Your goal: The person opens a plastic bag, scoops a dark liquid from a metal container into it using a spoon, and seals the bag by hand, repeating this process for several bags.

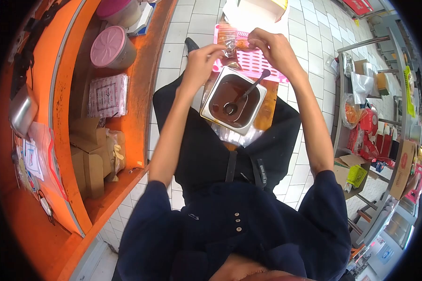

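Note:
A small clear plastic bag with brown sauce in its lower part hangs between my two hands, somewhat blurred. My left hand is closed, its fingertips pinching the bag's left side. From the other side, my right hand pinches the bag's upper right part between thumb and fingers. Just below them sits a square metal container of dark brown sauce. A dark-handled ladle leans in it, its bowl in the sauce. Behind the bag lies a pink slotted plastic basket.
The metal container rests on a brown board between my knees. A white box lies beyond the basket. Orange shelving at left holds pink-lidded tubs, packs and cardboard. Metal racks with packages stand at right.

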Demonstrator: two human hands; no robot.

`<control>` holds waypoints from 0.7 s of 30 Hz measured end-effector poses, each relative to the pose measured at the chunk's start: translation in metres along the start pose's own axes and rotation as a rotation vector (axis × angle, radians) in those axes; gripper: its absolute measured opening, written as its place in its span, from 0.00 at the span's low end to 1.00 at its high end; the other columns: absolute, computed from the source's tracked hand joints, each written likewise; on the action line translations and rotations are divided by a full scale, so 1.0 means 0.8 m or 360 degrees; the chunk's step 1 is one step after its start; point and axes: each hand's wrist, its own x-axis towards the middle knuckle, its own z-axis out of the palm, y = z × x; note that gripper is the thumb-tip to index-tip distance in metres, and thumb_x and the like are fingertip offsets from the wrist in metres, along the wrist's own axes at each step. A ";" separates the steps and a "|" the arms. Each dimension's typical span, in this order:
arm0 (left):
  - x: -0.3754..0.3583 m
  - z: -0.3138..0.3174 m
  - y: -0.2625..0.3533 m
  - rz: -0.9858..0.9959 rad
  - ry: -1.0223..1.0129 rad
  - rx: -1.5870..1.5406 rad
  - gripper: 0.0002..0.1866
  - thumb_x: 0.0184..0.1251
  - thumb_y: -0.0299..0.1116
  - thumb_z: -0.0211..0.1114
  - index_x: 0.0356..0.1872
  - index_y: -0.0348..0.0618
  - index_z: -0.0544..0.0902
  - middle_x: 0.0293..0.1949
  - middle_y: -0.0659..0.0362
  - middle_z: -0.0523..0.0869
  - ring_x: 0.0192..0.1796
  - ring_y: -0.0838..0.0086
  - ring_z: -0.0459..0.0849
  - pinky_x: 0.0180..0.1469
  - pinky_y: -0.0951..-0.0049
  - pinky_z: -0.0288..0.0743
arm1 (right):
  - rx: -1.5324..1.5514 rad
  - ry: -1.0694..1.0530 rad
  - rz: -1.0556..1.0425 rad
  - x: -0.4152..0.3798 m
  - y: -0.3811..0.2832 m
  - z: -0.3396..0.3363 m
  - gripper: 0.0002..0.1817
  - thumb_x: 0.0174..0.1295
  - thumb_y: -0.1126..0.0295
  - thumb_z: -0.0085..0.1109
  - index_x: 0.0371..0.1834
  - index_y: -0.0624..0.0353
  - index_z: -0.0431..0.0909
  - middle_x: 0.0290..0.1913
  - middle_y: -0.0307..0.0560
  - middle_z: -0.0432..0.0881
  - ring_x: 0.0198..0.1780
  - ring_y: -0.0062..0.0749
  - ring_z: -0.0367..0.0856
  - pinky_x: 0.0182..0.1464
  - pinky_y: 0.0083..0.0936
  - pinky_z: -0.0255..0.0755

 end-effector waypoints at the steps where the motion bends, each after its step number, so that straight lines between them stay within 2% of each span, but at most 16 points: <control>1: 0.021 0.011 -0.023 -0.0095 -0.0493 0.0143 0.12 0.74 0.26 0.63 0.53 0.36 0.87 0.41 0.51 0.93 0.42 0.70 0.91 0.47 0.70 0.80 | -0.0205 -0.0142 0.0073 0.011 0.016 0.008 0.06 0.73 0.71 0.57 0.46 0.62 0.80 0.38 0.54 0.89 0.43 0.46 0.90 0.45 0.37 0.81; 2: 0.042 0.024 -0.047 -0.0187 -0.0985 0.0289 0.12 0.73 0.25 0.63 0.53 0.37 0.87 0.39 0.51 0.92 0.43 0.71 0.91 0.52 0.71 0.80 | -0.0231 -0.0123 0.0118 0.018 0.040 0.021 0.06 0.74 0.71 0.56 0.46 0.61 0.79 0.40 0.54 0.90 0.45 0.46 0.91 0.48 0.38 0.81; 3: 0.057 0.041 -0.078 -0.0051 -0.1218 0.0229 0.12 0.72 0.25 0.63 0.53 0.37 0.87 0.39 0.49 0.92 0.42 0.65 0.91 0.51 0.68 0.81 | -0.0231 -0.0119 0.0119 0.020 0.052 0.025 0.06 0.74 0.71 0.56 0.46 0.61 0.79 0.40 0.54 0.90 0.45 0.46 0.91 0.48 0.38 0.81; 5: 0.074 0.069 -0.101 0.0230 -0.1538 0.0479 0.11 0.73 0.26 0.62 0.51 0.36 0.88 0.39 0.49 0.92 0.41 0.61 0.91 0.50 0.64 0.82 | 0.0006 -0.0130 0.0334 0.028 0.074 0.029 0.06 0.74 0.72 0.55 0.48 0.62 0.79 0.39 0.53 0.90 0.47 0.44 0.91 0.49 0.36 0.81; 6: 0.079 0.074 -0.093 0.0042 -0.1625 0.0480 0.11 0.73 0.31 0.65 0.47 0.36 0.89 0.38 0.49 0.92 0.41 0.59 0.91 0.49 0.61 0.82 | 0.0002 -0.0135 0.0339 0.028 0.082 0.031 0.06 0.74 0.72 0.55 0.48 0.62 0.79 0.39 0.53 0.90 0.47 0.44 0.91 0.49 0.36 0.81; 7: 0.091 0.078 -0.085 0.0037 -0.1628 0.0467 0.11 0.73 0.31 0.65 0.47 0.36 0.89 0.38 0.49 0.92 0.41 0.59 0.91 0.49 0.61 0.82 | 0.0077 -0.0121 0.0351 0.022 0.087 0.033 0.07 0.75 0.73 0.55 0.48 0.64 0.78 0.39 0.54 0.90 0.48 0.43 0.91 0.50 0.35 0.81; 9: 0.105 0.091 -0.078 -0.0094 -0.2152 0.0810 0.13 0.71 0.36 0.68 0.46 0.36 0.90 0.37 0.48 0.92 0.41 0.59 0.91 0.49 0.61 0.83 | 0.0156 -0.0119 0.0391 0.009 0.099 0.032 0.07 0.76 0.73 0.54 0.49 0.65 0.78 0.40 0.54 0.91 0.48 0.41 0.91 0.51 0.34 0.81; 10: 0.100 0.093 -0.101 -0.0090 -0.2081 0.0600 0.13 0.65 0.35 0.73 0.43 0.36 0.91 0.35 0.49 0.92 0.40 0.60 0.91 0.47 0.63 0.83 | 0.0200 -0.0142 0.0385 0.004 0.103 0.033 0.07 0.76 0.74 0.54 0.48 0.66 0.78 0.40 0.54 0.90 0.48 0.40 0.91 0.52 0.33 0.81; 11: 0.102 0.099 -0.112 -0.0105 -0.2099 0.0587 0.13 0.65 0.35 0.73 0.43 0.36 0.91 0.35 0.49 0.92 0.40 0.60 0.91 0.47 0.63 0.83 | 0.0250 -0.0167 0.0373 0.001 0.106 0.036 0.07 0.76 0.74 0.54 0.48 0.68 0.78 0.41 0.55 0.90 0.48 0.39 0.91 0.52 0.32 0.82; 13: 0.113 0.097 -0.113 -0.0039 -0.2296 0.0752 0.12 0.60 0.31 0.75 0.42 0.35 0.91 0.35 0.51 0.92 0.40 0.62 0.91 0.45 0.65 0.83 | 0.0347 -0.0204 0.0391 -0.001 0.116 0.046 0.07 0.76 0.74 0.54 0.48 0.68 0.78 0.42 0.55 0.89 0.49 0.39 0.91 0.53 0.32 0.81; 14: 0.117 0.097 -0.113 -0.0132 -0.2335 0.0704 0.09 0.57 0.26 0.76 0.38 0.35 0.91 0.34 0.52 0.92 0.39 0.65 0.91 0.43 0.65 0.83 | 0.0429 -0.0229 0.0399 -0.002 0.120 0.050 0.07 0.76 0.74 0.54 0.48 0.68 0.78 0.44 0.54 0.89 0.49 0.39 0.90 0.54 0.32 0.81; 17: 0.120 0.091 -0.142 -0.0337 -0.2224 0.0399 0.06 0.57 0.25 0.74 0.35 0.34 0.91 0.32 0.53 0.91 0.37 0.67 0.90 0.41 0.64 0.82 | 0.0378 -0.0299 0.0360 0.001 0.124 0.059 0.08 0.76 0.74 0.54 0.49 0.67 0.78 0.43 0.54 0.89 0.50 0.40 0.89 0.55 0.33 0.80; 19: 0.122 0.074 -0.094 -0.0313 -0.2264 0.0599 0.06 0.59 0.25 0.72 0.36 0.34 0.90 0.33 0.54 0.90 0.36 0.69 0.88 0.41 0.64 0.81 | 0.0384 -0.0328 0.0333 0.005 0.122 0.062 0.08 0.76 0.73 0.54 0.50 0.67 0.78 0.44 0.54 0.88 0.51 0.40 0.89 0.55 0.33 0.80; 21: 0.117 0.054 -0.074 -0.0185 -0.2048 0.0437 0.08 0.61 0.25 0.71 0.40 0.34 0.89 0.34 0.53 0.90 0.36 0.67 0.87 0.44 0.65 0.80 | 0.0384 -0.0342 0.0311 0.010 0.122 0.062 0.08 0.76 0.73 0.55 0.50 0.66 0.78 0.44 0.54 0.88 0.51 0.41 0.89 0.55 0.34 0.80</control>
